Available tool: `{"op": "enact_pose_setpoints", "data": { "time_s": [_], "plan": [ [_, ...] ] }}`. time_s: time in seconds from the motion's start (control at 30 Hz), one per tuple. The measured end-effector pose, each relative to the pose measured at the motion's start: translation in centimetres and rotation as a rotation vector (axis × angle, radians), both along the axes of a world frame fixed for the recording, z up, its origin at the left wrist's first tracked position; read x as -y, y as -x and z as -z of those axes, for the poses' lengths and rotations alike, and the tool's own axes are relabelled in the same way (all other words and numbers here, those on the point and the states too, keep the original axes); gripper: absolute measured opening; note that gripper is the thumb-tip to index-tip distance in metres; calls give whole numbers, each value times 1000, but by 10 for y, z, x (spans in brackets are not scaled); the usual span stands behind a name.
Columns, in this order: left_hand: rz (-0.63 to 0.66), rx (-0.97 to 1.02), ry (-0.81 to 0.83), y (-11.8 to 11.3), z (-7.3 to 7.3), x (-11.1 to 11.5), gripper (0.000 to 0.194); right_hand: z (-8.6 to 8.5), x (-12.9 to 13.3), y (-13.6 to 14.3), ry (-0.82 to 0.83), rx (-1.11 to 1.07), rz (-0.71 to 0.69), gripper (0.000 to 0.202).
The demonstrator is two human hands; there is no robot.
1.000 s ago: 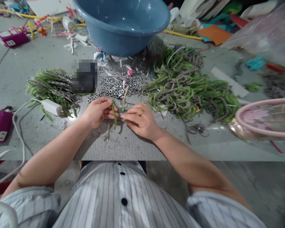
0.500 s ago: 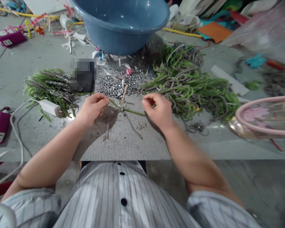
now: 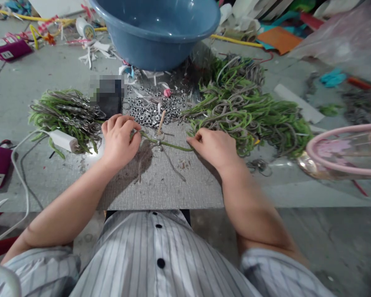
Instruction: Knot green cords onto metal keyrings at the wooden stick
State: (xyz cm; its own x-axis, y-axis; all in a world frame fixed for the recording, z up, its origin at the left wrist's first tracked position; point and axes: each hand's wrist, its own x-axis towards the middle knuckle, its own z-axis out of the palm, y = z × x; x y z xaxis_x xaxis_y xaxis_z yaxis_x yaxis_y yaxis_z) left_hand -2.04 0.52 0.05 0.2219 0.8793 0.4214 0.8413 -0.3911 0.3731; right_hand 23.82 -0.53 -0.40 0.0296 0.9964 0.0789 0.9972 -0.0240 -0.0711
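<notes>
A green cord point(image 3: 176, 146) runs across the table between my hands. My left hand point(image 3: 121, 138) pinches its left part between thumb and fingers. At the cord's right part, my right hand point(image 3: 214, 146) is closed, with thumb and index fingertip together on it. Midway, the green cord passes a small metal piece point(image 3: 158, 143) by an upright wooden stick point(image 3: 162, 119) with a ring at its foot. From there a thin grey cord point(image 3: 174, 167) trails toward me on the table.
Behind the stick lie many metal nuts point(image 3: 142, 113), below a blue basin point(image 3: 160, 51). Green and grey cords are heaped at right point(image 3: 250, 103), and a chained bundle point(image 3: 58, 109) lies left near a white charger point(image 3: 63, 141). A pink-rimmed clear object point(image 3: 336, 167) stands at right.
My left hand has turned over, knuckles up, with its fingers spread more over the table. My right hand has lowered and shifted slightly right, its fingertips now closer together.
</notes>
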Motion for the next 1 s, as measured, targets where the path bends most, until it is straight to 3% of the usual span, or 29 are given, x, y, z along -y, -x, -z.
{"op": "enact_pose_setpoints", "data": {
  "time_s": [0.33, 0.63, 1.0],
  "plan": [
    [139, 1, 77, -5, 0, 3, 14, 5, 1, 6, 2, -150, -193, 11],
    [350, -11, 58, -9, 1, 8, 28, 7, 7, 18, -163, -524, -622, 16],
    [450, -34, -2, -13, 7, 9, 21, 5, 10, 25, -211, -488, -778, 22]
  ]
}}
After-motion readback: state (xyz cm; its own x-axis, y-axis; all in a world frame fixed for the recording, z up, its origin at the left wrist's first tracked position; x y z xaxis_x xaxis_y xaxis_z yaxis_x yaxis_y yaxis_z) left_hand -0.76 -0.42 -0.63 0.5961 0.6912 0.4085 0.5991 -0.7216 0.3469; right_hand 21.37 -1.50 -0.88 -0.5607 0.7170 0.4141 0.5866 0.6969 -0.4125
